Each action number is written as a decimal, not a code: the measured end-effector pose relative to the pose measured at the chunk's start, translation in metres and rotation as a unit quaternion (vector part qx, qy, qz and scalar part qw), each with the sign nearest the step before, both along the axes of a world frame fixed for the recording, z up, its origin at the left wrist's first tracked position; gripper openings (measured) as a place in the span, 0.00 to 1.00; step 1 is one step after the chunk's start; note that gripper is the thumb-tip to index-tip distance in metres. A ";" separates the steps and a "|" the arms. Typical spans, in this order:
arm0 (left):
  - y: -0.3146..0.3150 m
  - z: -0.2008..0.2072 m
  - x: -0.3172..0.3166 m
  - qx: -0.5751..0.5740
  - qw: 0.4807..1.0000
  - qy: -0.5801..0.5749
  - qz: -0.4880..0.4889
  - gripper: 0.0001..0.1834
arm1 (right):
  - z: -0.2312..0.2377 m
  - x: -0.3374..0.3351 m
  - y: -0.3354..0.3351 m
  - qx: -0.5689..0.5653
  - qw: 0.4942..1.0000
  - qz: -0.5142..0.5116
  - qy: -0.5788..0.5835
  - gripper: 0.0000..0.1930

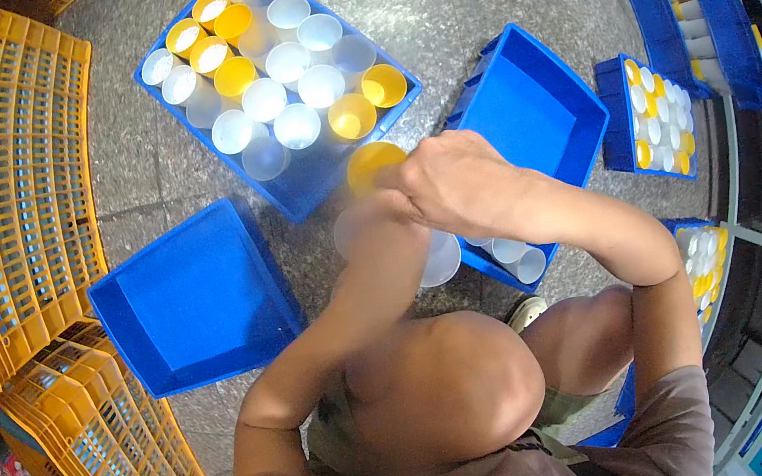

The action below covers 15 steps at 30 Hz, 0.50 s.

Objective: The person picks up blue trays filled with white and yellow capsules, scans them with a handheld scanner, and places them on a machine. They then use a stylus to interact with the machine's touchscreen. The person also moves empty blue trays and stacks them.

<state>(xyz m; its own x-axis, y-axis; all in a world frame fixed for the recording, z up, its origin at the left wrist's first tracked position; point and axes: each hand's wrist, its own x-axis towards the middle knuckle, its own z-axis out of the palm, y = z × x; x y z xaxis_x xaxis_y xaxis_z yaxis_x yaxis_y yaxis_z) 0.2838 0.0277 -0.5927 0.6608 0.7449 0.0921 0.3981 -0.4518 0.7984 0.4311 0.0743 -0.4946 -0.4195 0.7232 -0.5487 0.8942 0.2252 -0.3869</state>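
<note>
My two hands meet just past my knees, in front of the blue crate of cups. My right hand (456,173) is closed, with its fingers curled at the edge of a yellow cup (373,165). Beneath it, my left hand (404,206) is blurred and its fingers are mostly hidden. A translucent white cup (440,260) shows below the hands, and another pale, blurred cup (348,233) lies behind my left wrist. The blue crate (296,197) ahead holds rows of upright white and yellow cups (296,126); its near corner is bare.
An empty blue crate (195,299) rests at the left, another blue crate (531,112) at the right. White cups (509,252) sit in blue by my right knee. Yellow slatted crates (21,197) line the left side. More filled blue crates (653,117) stand far right.
</note>
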 end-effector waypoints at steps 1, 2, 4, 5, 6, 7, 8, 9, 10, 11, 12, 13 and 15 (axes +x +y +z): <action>0.001 0.004 0.002 0.046 0.999 -0.008 -0.017 0.11 | 0.000 0.001 0.001 0.001 1.000 -0.012 0.017 0.34; 0.003 0.008 0.004 -0.019 1.000 0.009 -0.006 0.11 | -0.002 0.001 0.002 -0.023 0.999 -0.031 0.005 0.34; 0.005 0.017 0.006 -0.135 0.990 0.029 0.023 0.12 | -0.007 0.003 0.004 -0.036 0.997 -0.064 0.039 0.35; 0.008 0.021 0.007 -0.108 0.992 0.060 0.019 0.13 | -0.011 0.003 0.006 -0.033 0.993 -0.093 0.072 0.34; 0.010 0.025 0.008 -0.074 0.993 0.086 0.014 0.13 | -0.015 0.004 0.008 -0.033 0.987 -0.121 0.101 0.33; 0.012 0.029 0.008 -0.038 0.993 0.113 0.009 0.14 | -0.018 0.005 0.009 -0.041 0.980 -0.157 0.119 0.32; 0.012 0.033 0.008 -0.020 0.993 0.114 0.023 0.15 | -0.020 0.006 0.010 -0.023 0.976 -0.165 0.141 0.31; 0.011 0.038 0.006 -0.002 0.993 0.116 0.038 0.16 | -0.021 0.007 0.010 -0.013 0.972 -0.181 0.151 0.29; 0.010 0.042 0.004 0.024 0.992 0.108 0.056 0.17 | -0.022 0.007 0.011 -0.008 0.966 -0.202 0.161 0.28; 0.009 0.045 0.001 0.026 0.991 0.120 0.052 0.19 | -0.023 0.007 0.011 0.013 0.963 -0.215 0.164 0.25; 0.008 0.048 -0.002 0.035 0.991 0.122 0.050 0.20 | -0.024 0.005 0.011 0.039 0.962 -0.206 0.175 0.24; 0.008 0.050 -0.005 0.043 0.990 0.123 0.051 0.22 | -0.025 0.003 0.013 0.067 0.960 -0.198 0.186 0.23; 0.007 0.052 -0.009 0.048 0.987 0.142 0.061 0.23 | -0.028 -0.003 0.016 0.080 0.957 -0.194 0.201 0.21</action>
